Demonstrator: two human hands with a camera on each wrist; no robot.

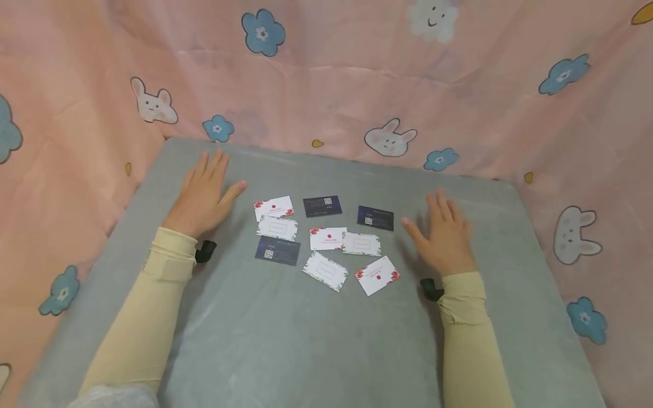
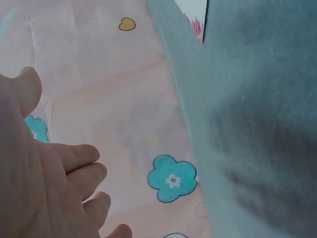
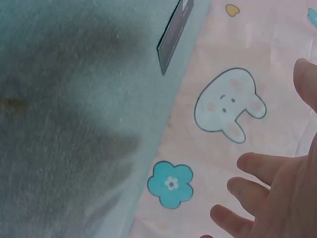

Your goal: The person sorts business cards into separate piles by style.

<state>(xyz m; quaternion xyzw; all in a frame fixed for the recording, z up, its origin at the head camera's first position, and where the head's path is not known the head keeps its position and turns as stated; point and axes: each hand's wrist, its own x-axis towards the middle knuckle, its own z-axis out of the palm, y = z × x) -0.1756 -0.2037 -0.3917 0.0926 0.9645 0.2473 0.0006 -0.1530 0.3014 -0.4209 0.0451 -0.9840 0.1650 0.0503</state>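
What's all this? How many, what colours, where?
Rectangular red-flowered cards: three, white, group's upper left, centre and lower right
Green-leaf cards: three, white, group's left, middle right and bottom
Square-code cards: three, dark, group's top, upper right and lower left
Cloth-covered table: one, grey, under the cards
Rabbit-print fabric: count unclear, pink, behind and beside the table
Small devices: two, black, one per wrist
Garment edge: one, whitish, bottom left
Long sleeves: two, pale yellow, both arms
Left hand: one, bare, left of the cards
Right hand: one, bare, right of the cards

navy cards | red-flwr wht cards | grn-edged wht cards | gry tbl | pnk bkdrp
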